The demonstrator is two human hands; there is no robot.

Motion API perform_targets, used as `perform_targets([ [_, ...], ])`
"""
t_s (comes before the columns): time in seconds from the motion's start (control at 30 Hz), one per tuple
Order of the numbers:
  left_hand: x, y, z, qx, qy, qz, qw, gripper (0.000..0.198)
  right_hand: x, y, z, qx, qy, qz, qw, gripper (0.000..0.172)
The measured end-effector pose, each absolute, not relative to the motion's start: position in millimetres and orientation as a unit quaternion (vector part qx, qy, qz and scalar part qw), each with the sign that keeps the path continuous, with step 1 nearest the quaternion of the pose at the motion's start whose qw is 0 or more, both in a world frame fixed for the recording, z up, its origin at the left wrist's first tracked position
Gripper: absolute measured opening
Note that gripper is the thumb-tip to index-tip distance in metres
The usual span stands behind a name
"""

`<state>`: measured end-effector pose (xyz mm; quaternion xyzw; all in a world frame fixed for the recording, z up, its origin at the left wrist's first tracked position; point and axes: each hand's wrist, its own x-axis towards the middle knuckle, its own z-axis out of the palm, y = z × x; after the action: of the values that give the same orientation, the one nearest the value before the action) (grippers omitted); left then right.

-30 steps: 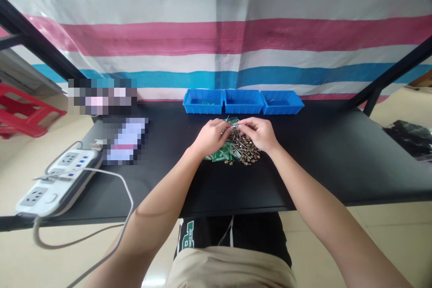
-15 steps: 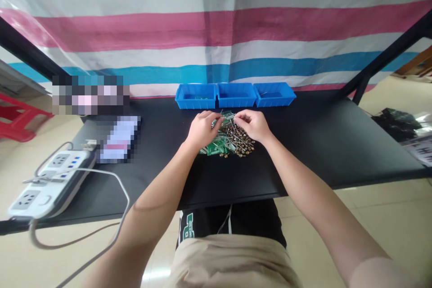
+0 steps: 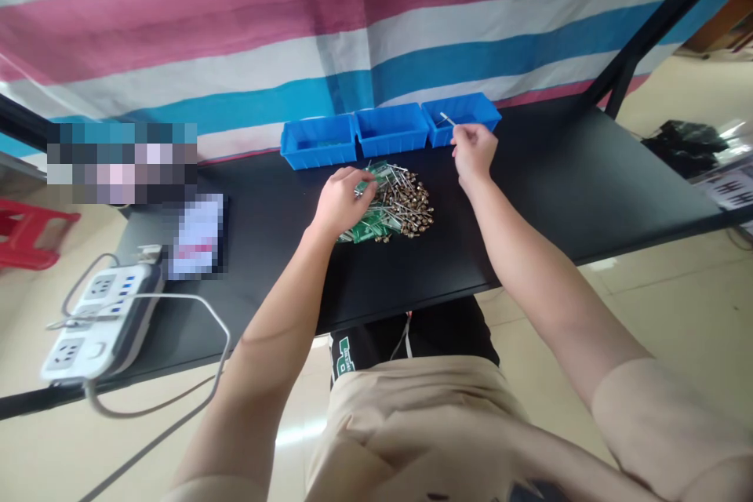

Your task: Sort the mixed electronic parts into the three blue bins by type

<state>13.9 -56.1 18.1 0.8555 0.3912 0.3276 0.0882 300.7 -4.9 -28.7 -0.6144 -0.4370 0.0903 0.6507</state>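
Currently, head view only. Your right hand [image 3: 474, 149] is stretched toward the far edge of the table [image 3: 558, 196], thumb and forefinger pinched on one thin metal pin [image 3: 447, 119]. The pin points up and left from your fingertips and hangs over the right bin [image 3: 435, 135], last of three blue bins set side by side; the mid bin [image 3: 391, 129] and left bin [image 3: 318, 143] adjoin it. Your left hand [image 3: 341, 200] lies palm down on the left side of the pile [image 3: 405, 204], fingers curled over green boards [image 3: 361, 229]; whether they grip one cannot be told. The pile, brass-headed pins mixed with boards, sits just in front of the bins, and your right hand is clear of it. A power strip [image 3: 100, 321] lies at the table's left end, well apart.
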Motion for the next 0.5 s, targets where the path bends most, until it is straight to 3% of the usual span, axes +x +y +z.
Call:
perform_targets([
  [0.23, 14.7, -57.0, 17.6, 0.861, 0.385, 0.317, 0.094, 0.023, 336.1, 20.4, -46.0, -0.627, -0.426, 0.043, 0.651, 0.037],
  [0.5, 14.9, -57.5, 17.4, 0.866, 0.375, 0.318, 0.091, 0.024, 332.6, 11.0, -37.1, -0.661, -0.49, -0.058, 0.565, 0.044],
])
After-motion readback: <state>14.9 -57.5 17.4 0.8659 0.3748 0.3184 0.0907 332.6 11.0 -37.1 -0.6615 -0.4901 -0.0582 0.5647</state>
